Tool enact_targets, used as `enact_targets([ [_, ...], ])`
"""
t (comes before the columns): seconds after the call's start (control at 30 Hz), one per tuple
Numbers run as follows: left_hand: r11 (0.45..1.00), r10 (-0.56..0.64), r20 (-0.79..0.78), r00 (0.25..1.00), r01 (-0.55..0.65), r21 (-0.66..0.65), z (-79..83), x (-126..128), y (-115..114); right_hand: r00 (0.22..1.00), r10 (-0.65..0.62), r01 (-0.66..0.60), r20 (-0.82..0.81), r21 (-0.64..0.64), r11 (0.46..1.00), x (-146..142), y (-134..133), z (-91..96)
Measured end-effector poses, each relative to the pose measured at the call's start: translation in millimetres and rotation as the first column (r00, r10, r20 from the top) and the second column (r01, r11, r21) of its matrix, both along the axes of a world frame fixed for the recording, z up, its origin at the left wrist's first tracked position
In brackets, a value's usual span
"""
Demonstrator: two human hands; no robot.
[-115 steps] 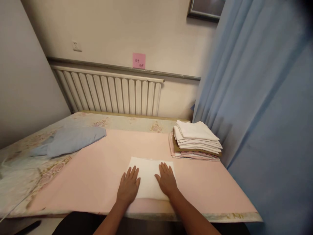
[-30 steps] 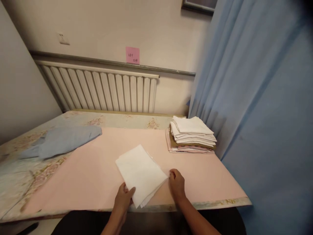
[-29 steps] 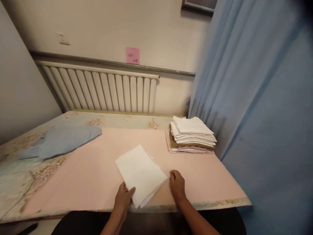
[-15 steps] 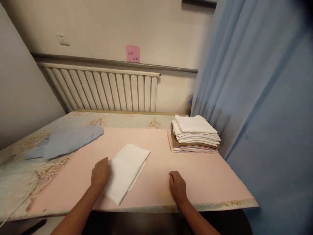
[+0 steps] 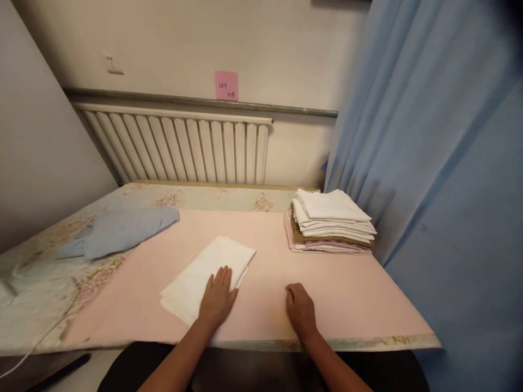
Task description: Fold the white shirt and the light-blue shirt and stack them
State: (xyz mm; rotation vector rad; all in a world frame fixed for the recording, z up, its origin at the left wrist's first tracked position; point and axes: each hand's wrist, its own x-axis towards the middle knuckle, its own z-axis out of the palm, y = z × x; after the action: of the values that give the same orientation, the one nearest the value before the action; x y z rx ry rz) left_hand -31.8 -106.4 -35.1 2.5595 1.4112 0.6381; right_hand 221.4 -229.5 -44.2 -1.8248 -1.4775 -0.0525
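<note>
A folded white cloth (image 5: 204,269) lies slanted on the pink sheet (image 5: 261,234) near the table's front edge. My left hand (image 5: 218,298) rests flat on the cloth's near right part, fingers stretched out. My right hand (image 5: 300,311) sits on the pink sheet to the right of the cloth, apart from it, fingers curled under with nothing visible in them.
A stack of folded white, tan and pink cloths (image 5: 330,220) stands at the back right. A crumpled blue cloth (image 5: 122,228) lies at the left on the floral table cover (image 5: 36,288). A blue curtain (image 5: 429,163) hangs at the right, a radiator (image 5: 180,147) behind.
The white cloth has been turned and slid to the left. My left hand moved from its left edge onto its near right part. My right hand has stayed put.
</note>
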Motion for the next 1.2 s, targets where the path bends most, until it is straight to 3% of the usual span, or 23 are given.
enact_targets([
  [0.33,0.994,0.090,-0.120,0.989,-0.082,0.071,14.7,23,-7,1.000,-0.002,0.002,0.014,0.014,1.000,0,-1,1.2],
  [0.67,0.988,0.127,-0.142,0.982,-0.112,0.110,21.2,22,-13,1.000,0.002,-0.002,0.000,0.015,1.000,0,-1,1.5],
  [0.97,0.992,0.020,-0.100,0.995,-0.007,0.127,17.7,9,-14,1.000,0.006,-0.005,-0.021,0.029,1.000,0,-2,1.8],
  [1.2,0.946,-0.315,-0.029,0.949,0.316,0.074,17.1,4,-37,0.969,-0.054,0.041,-0.242,-0.056,0.998,0,-3,13.6],
])
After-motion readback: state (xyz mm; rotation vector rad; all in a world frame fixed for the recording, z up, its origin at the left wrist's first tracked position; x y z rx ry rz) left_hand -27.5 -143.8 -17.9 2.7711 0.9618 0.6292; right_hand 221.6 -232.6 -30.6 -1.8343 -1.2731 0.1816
